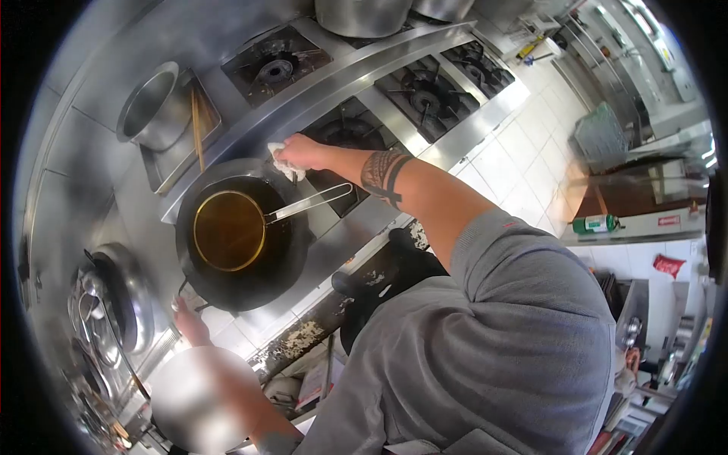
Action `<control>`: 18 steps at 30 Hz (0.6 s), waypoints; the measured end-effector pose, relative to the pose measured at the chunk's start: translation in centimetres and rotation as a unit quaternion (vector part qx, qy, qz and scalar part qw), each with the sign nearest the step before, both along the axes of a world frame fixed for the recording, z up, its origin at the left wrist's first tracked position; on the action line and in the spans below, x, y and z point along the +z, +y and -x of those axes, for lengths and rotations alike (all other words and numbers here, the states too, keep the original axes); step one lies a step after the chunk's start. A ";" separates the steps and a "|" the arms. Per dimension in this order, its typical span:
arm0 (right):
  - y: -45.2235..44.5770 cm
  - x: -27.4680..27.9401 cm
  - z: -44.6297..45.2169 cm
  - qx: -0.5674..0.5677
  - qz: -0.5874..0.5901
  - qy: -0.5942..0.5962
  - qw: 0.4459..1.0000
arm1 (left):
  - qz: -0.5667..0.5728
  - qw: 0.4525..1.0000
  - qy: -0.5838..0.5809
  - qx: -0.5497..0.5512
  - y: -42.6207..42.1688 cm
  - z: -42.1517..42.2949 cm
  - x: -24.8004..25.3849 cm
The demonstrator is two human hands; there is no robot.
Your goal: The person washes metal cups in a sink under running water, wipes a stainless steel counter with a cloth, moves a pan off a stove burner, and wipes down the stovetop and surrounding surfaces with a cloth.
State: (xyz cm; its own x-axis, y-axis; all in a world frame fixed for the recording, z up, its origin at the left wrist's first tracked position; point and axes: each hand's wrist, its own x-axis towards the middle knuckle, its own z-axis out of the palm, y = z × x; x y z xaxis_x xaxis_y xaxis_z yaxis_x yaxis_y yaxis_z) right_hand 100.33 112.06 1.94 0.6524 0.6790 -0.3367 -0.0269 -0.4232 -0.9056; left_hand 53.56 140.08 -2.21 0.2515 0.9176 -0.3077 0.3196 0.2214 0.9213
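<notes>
A large dark wok (284, 280) stands at the stove's near side, with amber liquid (227, 231) inside it. A round wire-rimmed strainer with a long metal handle (307, 203) lies across the wok, its handle reaching past the rim. My right hand (303, 152) is closed on a white cloth (285, 163) at the wok's upper right rim. Beside the wok's lower left edge, near a loop handle (182, 287), is my left hand (191, 324). Its fingers are closed, with a small whitish bit showing at them; what they hold is unclear.
Burners (428, 95) line the stove to the right and behind. A metal pot (149, 114) sits by a tray (161, 163) with wooden sticks. Metal bowls and ladles (106, 334) are at the left. A blurred round patch covers the lower left.
</notes>
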 end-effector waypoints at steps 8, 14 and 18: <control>0.8 -1.7 -0.7 -0.013 -0.027 0.046 0.998 | -0.093 0.986 0.065 -0.125 4.4 1.2 -2.5; 2.5 -3.4 -2.0 -0.012 -0.007 -0.044 0.999 | -0.088 0.983 0.046 -0.154 4.8 2.9 -4.0; 3.5 -3.5 -3.2 0.004 -0.018 -0.038 0.999 | -0.069 0.985 0.058 -0.144 2.9 2.5 -3.0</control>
State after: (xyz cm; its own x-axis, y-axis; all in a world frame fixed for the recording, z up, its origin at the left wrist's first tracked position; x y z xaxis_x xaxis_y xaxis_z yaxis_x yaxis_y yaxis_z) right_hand 103.55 115.53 -1.57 0.6690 0.6955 -0.2622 0.0458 -0.3907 -0.9194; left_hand 51.10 142.95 -5.19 0.4791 0.8478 -0.2273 0.4552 -0.0185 0.8902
